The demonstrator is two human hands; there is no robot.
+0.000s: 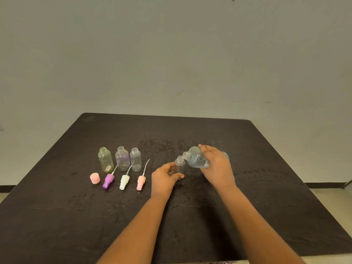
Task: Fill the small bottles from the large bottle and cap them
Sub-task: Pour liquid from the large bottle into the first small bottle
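Nearest to me, on the dark tabletop, my left hand is wrapped around a small clear bottle, holding it upright with its open neck up. Just beyond and to the right, my right hand grips the large bottle, tipped over so its open mouth sits just above the small bottle's mouth, touching or nearly so. I judge this to be the pour into the first bottle; whether liquid has gone in yet, I cannot tell. Off to my left lie the closures, all untouched: a pink cap, a purple sprayer top, a white sprayer top and a pink sprayer top, each loose on the tabletop. Behind them stand three more small bottles in a row, a yellowish bottle, a purplish bottle and a clear uncapped bottle, all open and apparently empty. So by my reckoning nearly everything is left: three bottles to fill and all four to cap.
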